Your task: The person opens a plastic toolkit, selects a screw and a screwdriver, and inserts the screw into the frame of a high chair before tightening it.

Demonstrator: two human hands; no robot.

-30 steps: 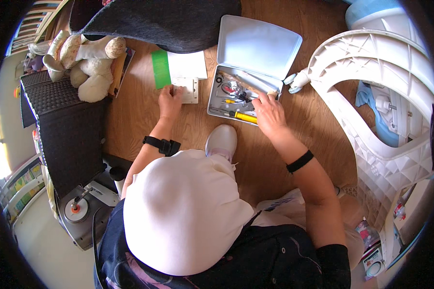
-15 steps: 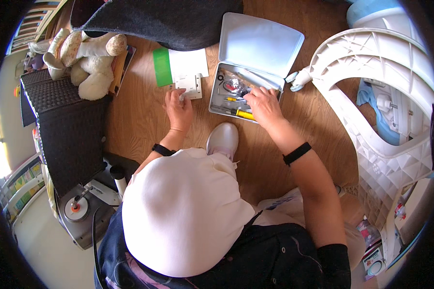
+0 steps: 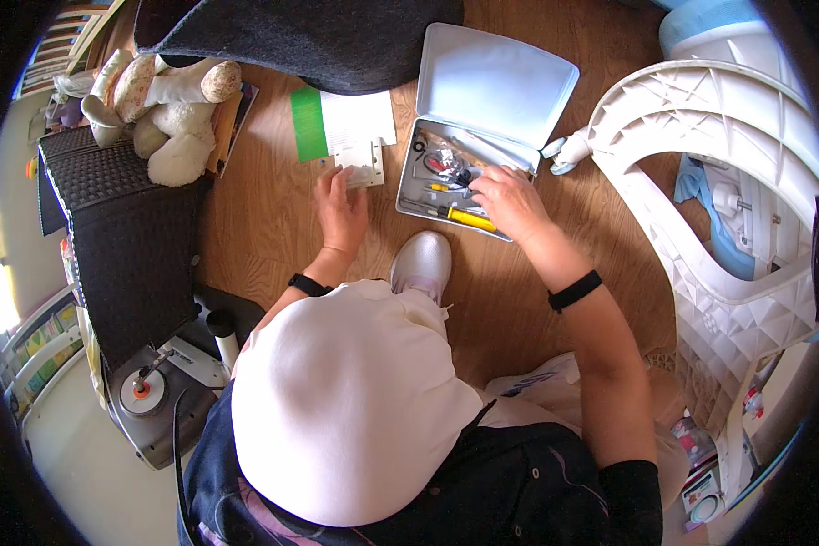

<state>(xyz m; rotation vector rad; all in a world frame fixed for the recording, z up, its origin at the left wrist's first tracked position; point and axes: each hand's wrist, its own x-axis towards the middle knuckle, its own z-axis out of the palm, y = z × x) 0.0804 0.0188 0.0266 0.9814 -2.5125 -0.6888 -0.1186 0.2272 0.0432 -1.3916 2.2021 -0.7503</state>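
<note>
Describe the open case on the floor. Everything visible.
The case is a shallow, light grey, rounded-corner box, probably metal or hard plastic. It lies flat and slightly turned on the wood-look floor, its lid swung open on the side away from the person. The lid's inside looks plain and smooth. The tray holds a yellow-handled tool along the near edge, plus mixed small parts. The right hand reaches over its right side; contact is unclear.

A dark top (image 3: pixel 528 487) with mauve-pink markings (image 3: pixel 262 514) spans the lower edge – its short black sleeve (image 3: pixel 632 496) at lower right. Smooth white cloth (image 3: pixel 337 409) domes at lower centre; a whitish shoe (image 3: pixel 421 257) shows mid-frame. The left hand (image 3: pixel 341 217) and right hand (image 3: pixel 514 205) are ungloved – black bands (image 3: pixel 575 291) circle both wrists.
</note>
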